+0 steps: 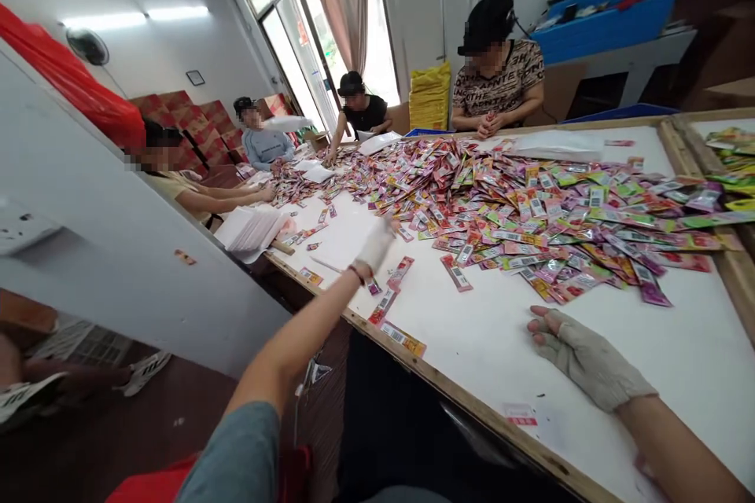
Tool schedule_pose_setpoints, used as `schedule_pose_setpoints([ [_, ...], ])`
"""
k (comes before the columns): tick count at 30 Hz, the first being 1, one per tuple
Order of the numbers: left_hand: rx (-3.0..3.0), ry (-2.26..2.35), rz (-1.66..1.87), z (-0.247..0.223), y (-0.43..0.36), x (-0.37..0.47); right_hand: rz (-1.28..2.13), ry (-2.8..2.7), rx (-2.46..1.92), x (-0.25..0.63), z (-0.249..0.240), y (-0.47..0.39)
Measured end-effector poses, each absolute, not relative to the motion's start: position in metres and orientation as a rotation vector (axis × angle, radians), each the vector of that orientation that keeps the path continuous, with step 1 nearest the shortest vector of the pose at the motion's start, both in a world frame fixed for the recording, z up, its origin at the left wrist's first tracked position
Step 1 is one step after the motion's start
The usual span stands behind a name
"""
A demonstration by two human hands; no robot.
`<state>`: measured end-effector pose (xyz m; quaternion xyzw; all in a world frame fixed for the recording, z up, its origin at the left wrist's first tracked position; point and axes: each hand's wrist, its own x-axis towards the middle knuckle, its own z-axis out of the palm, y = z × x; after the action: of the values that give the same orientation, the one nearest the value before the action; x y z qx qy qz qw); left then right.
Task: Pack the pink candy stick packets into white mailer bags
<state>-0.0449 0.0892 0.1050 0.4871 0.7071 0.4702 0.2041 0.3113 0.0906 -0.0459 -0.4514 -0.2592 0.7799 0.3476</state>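
Note:
On the white table [460, 330] lies a broad heap of small colourful packets [472, 189]. My left hand [377, 244], in a pale fingerless glove, reaches to the near left edge of the heap; its fingers are smeared by motion. Beside it lie loose packets [401, 273]. My right hand [581, 357], gloved the same way, is palm up over the white surface in front of the heap, fingers apart and slightly curled, holding nothing. Another loose packet [456, 273] sits between the two hands.
A wooden rim [448, 387] borders the table. Several people sit around the far side, one person's hands [488, 126] near the heap. Stacked white sheets [251, 229] lie at the left edge beside a pale partition [147, 251]. Yellow bundles [429, 98] stand behind.

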Motion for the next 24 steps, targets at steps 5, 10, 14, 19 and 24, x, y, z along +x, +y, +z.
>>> schedule_pose_setpoints([
  [5, 1.860, 2.144, 0.488, -0.020, 0.050, 0.031, 2.015, -0.672, -1.197, 0.312, -0.047, 0.087],
  [10, 2.519, 1.871, 0.048, -0.049, 0.045, 0.059, 2.027, -0.680, -1.216, 0.310, -0.043, 0.088],
  [14, 2.549, 1.851, 0.032, -0.050, 0.044, 0.048, 2.022, -0.687, -1.221, 0.308, -0.040, 0.087],
  [19, 2.546, 1.860, 0.045, -0.052, 0.042, 0.046, 2.002, -0.693, -1.225, 0.309, -0.041, 0.085],
  [24, 2.554, 1.854, 0.054, -0.054, 0.043, 0.046, 1.992, -0.737, -1.202, 0.305, -0.043, 0.087],
])
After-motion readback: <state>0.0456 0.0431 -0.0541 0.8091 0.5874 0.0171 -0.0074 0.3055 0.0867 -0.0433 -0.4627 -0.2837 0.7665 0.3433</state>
